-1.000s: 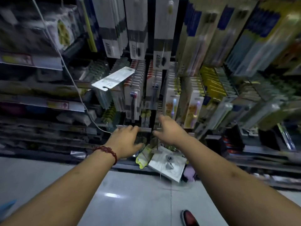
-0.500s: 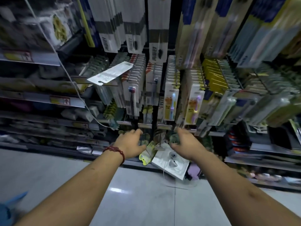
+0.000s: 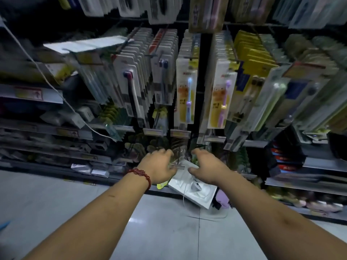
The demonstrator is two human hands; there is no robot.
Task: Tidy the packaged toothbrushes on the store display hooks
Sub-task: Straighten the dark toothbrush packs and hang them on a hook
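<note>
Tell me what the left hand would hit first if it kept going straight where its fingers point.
Probably the low row of dark green packs just beyond the fingertips of the left hand, under the price rail. Blur hides the depth, so it may already touch them.

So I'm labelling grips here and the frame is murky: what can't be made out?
All in the head view:
- Whether the left hand or right hand holds anything: their tips are lost among the dark low packs.
- Top packs: cut off by the upper edge.
- Print on the middle packs: motion blur.
- Shelf items, lower right: dark and blurred.
</note>
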